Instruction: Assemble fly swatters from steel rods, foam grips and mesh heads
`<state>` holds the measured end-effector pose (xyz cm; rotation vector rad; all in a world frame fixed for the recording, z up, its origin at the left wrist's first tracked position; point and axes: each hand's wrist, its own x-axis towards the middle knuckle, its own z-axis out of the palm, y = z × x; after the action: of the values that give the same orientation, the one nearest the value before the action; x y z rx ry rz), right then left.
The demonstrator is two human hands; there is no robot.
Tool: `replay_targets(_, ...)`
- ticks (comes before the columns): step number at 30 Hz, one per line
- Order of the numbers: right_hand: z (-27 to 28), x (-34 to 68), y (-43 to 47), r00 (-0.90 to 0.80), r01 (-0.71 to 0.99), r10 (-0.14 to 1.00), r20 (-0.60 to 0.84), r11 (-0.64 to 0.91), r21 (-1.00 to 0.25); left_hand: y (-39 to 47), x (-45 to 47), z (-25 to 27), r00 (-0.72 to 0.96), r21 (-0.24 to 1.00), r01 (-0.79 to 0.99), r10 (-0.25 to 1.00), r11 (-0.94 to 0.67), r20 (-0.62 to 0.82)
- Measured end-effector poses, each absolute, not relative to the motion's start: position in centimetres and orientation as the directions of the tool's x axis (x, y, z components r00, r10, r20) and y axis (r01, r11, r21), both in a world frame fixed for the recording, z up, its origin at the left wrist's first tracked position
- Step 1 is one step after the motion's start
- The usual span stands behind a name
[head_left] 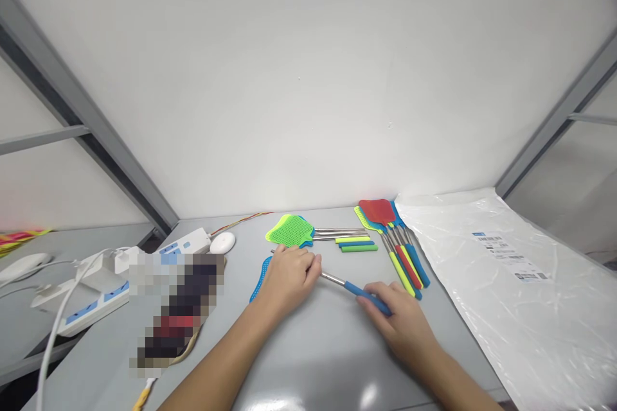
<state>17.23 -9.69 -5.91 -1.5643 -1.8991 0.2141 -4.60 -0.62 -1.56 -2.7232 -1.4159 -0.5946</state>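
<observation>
My left hand [292, 273] is closed around the metal shaft [332, 279] of a blue-handled fly swatter. A short bit of metal pokes out past its far side. Fingers of my right hand [402, 316] grip the blue handle [369, 297] near its end. A perforated blue swatter head [261, 277] lies partly hidden by my left hand and wrist; whether it is joined to the shaft I cannot tell. Beyond my left hand, green and blue swatter heads [292, 230] lie stacked, with metal shafts [340, 233] and loose green and blue grips [359, 248] to their right.
Several fly swatters [378, 210] with red, yellow and blue parts lie fanned beyond my right hand. A white plastic mailer [511, 295] covers the table's right side. To the left are power strips [96, 305], a white mouse-like device [222, 243] and a pixelated phone-shaped item [180, 308].
</observation>
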Motion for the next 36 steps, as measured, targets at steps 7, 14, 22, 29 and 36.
replay_targets(7, -5.7, 17.1, -9.8, -0.095, 0.809, 0.915, 0.393, 0.301, -0.505, -0.7, -4.6, -1.4, 0.522, 0.159, 0.789, 0.784, -0.594, 0.337)
replay_targets(14, -5.7, 17.0, -9.8, -0.107, 0.799, 0.915, 0.389, 0.312, -0.514, -1.2, -4.0, -1.6, 0.577, 0.144, 0.756, 0.753, -0.639, 0.317)
replay_targets(22, -5.6, 16.9, -9.8, -0.103, 0.788, 0.94, 0.325, 0.276, -0.55, -2.6, -3.0, -1.4, 0.675, 0.095, 0.676, 0.666, -0.731, 0.319)
replay_targets(29, -5.5, 16.9, -9.8, -0.122, 0.801, 0.957, 0.263, 0.252, -0.543, -3.6, -2.2, -1.8, 0.723, 0.069, 0.629, 0.616, -0.774, 0.313)
replay_targets(36, -5.7, 16.9, -9.8, -0.139, 0.803, 0.954, 0.266, 0.266, -0.533, -4.0, -1.6, -1.9, 0.715, 0.13, 0.583, 0.583, -0.802, 0.386)
